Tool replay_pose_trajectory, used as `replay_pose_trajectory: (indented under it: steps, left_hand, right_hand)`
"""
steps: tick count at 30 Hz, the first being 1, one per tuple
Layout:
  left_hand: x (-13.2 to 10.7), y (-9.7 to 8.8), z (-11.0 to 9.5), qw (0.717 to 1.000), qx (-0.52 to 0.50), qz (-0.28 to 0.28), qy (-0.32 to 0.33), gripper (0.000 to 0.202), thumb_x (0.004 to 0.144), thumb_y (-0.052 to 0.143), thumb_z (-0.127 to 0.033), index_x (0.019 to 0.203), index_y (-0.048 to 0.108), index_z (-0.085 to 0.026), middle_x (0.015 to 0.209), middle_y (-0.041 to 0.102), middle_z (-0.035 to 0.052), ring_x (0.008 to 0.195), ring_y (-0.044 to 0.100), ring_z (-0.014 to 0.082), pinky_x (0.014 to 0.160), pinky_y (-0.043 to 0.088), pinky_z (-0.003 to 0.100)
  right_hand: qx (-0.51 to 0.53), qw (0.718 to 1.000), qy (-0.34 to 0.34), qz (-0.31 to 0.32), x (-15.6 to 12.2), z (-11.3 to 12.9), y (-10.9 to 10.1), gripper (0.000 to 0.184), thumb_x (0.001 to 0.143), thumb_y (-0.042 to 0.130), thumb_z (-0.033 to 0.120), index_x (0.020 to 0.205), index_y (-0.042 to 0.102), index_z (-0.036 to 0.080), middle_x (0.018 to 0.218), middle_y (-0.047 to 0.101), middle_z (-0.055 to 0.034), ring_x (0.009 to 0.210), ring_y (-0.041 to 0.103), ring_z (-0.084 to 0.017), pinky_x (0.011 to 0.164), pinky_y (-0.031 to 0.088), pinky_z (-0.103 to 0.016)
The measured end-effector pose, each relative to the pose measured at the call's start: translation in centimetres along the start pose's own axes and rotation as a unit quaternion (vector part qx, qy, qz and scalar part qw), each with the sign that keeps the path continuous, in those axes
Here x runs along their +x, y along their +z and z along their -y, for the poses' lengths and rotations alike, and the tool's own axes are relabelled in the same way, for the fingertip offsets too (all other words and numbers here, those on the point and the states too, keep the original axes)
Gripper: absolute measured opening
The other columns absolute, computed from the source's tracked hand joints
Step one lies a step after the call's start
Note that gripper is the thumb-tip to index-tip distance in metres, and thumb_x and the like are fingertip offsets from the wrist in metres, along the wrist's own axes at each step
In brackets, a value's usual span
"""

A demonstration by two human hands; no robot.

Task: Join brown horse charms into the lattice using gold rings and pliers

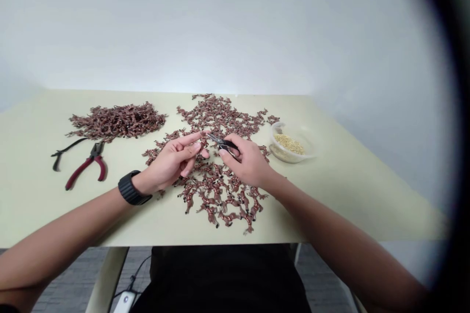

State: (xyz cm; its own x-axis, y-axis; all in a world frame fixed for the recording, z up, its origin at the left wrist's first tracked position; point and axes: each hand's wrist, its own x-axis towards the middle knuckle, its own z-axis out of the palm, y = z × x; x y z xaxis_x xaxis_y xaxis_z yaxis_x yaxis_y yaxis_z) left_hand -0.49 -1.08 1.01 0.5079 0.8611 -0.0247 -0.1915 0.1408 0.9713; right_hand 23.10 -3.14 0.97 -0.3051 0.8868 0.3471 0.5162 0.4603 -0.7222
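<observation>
Being gripped in the right hand [247,161], small pliers [222,143] are held just beside the half-open left hand [171,159], above brown figurines [216,200] spread on the tabletop [330,205].

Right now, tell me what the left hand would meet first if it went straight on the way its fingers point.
The left hand would likely meet the small black pliers in the right hand first, though depth is hard to judge from here.
</observation>
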Motion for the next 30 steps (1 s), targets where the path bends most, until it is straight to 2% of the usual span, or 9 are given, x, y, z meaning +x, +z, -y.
replay_pose_trajectory:
  steps: [7, 12, 15, 19, 22, 26, 28, 30]
  left_hand:
    - [-0.2, 0.4, -0.4, 0.998, -0.061, 0.005, -0.028, 0.043, 0.095, 0.067, -0.030, 0.138, 0.064, -0.027, 0.093, 0.071, 0.0023, 0.038, 0.038, -0.0013, 0.039, 0.030, 0.016]
    - [-0.2, 0.6, -0.2, 0.998, -0.057, -0.001, -0.028, 0.046, 0.095, 0.068, -0.031, 0.141, 0.062, -0.028, 0.094, 0.073, 0.0030, 0.037, 0.037, -0.0013, 0.038, 0.029, 0.015]
    - [-0.4, 0.8, 0.1, 1.000, -0.009, -0.026, 0.014, 0.052, 0.093, 0.070, -0.033, 0.144, 0.059, -0.026, 0.097, 0.075, 0.0063, 0.038, 0.043, 0.0004, 0.038, 0.033, 0.015]
    - [-0.6, 1.2, 0.5, 0.986, 0.116, -0.072, 0.094, 0.059, 0.092, 0.071, -0.037, 0.148, 0.055, -0.023, 0.098, 0.077, 0.0096, 0.040, 0.053, 0.0054, 0.039, 0.042, 0.019]
    - [-0.8, 1.2, 0.9, 0.958, 0.221, -0.099, 0.152, 0.055, 0.095, 0.066, -0.035, 0.148, 0.055, -0.024, 0.091, 0.078, 0.0067, 0.041, 0.056, 0.0074, 0.044, 0.049, 0.022]
    - [-0.5, 0.0, 1.3, 0.893, 0.368, -0.115, 0.232, 0.047, 0.095, 0.063, -0.023, 0.142, 0.061, -0.027, 0.073, 0.076, 0.0002, 0.046, 0.058, 0.0099, 0.052, 0.053, 0.023]
    - [-0.2, -1.0, 1.3, 0.863, 0.419, -0.107, 0.262, 0.050, 0.091, 0.065, -0.016, 0.139, 0.063, -0.027, 0.081, 0.079, 0.0019, 0.056, 0.065, 0.0124, 0.060, 0.056, 0.024]
    - [0.1, -1.9, 1.3, 0.844, 0.448, -0.094, 0.279, 0.052, 0.086, 0.067, -0.012, 0.135, 0.067, -0.028, 0.098, 0.080, 0.0050, 0.076, 0.073, 0.0171, 0.071, 0.059, 0.027]
  right_hand:
    - [-0.028, 0.999, -0.021, 0.015, 0.0, 0.1, 0.1, 0.022, 0.097, 0.053, 0.044, 0.094, 0.056, 0.022, 0.065, 0.043, 0.0041, 0.057, 0.039, -0.013, 0.057, 0.027, -0.028]
    - [-0.030, 0.999, -0.016, 0.013, -0.1, 0.1, 0.1, 0.023, 0.097, 0.052, 0.044, 0.094, 0.056, 0.022, 0.064, 0.042, 0.0048, 0.056, 0.039, -0.013, 0.057, 0.028, -0.028]
    - [0.006, 1.000, 0.006, 0.027, -0.2, 0.3, 0.4, 0.024, 0.099, 0.051, 0.045, 0.094, 0.056, 0.022, 0.063, 0.043, 0.0049, 0.055, 0.040, -0.012, 0.056, 0.030, -0.027]
    - [0.126, 0.988, 0.060, 0.060, -0.4, 0.8, 1.0, 0.027, 0.100, 0.049, 0.047, 0.092, 0.054, 0.022, 0.066, 0.045, 0.0041, 0.056, 0.040, -0.012, 0.053, 0.031, -0.026]
    - [0.233, 0.961, 0.119, 0.090, -0.5, 1.3, 1.3, 0.032, 0.101, 0.047, 0.052, 0.091, 0.054, 0.023, 0.066, 0.038, 0.0051, 0.054, 0.032, -0.011, 0.048, 0.027, -0.024]
    - [0.370, 0.891, 0.209, 0.158, -0.6, 1.4, 1.2, 0.038, 0.099, 0.048, 0.059, 0.088, 0.052, 0.022, 0.067, 0.027, 0.0068, 0.052, 0.017, -0.010, 0.042, 0.016, -0.022]
    - [0.419, 0.855, 0.242, 0.185, -0.4, 1.1, 1.0, 0.039, 0.097, 0.051, 0.060, 0.088, 0.052, 0.022, 0.067, 0.026, 0.0073, 0.053, 0.014, -0.010, 0.040, 0.014, -0.022]
    - [0.457, 0.820, 0.272, 0.210, -0.2, 0.8, 0.8, 0.039, 0.096, 0.052, 0.060, 0.087, 0.052, 0.021, 0.067, 0.025, 0.0076, 0.053, 0.012, -0.009, 0.039, 0.012, -0.021]
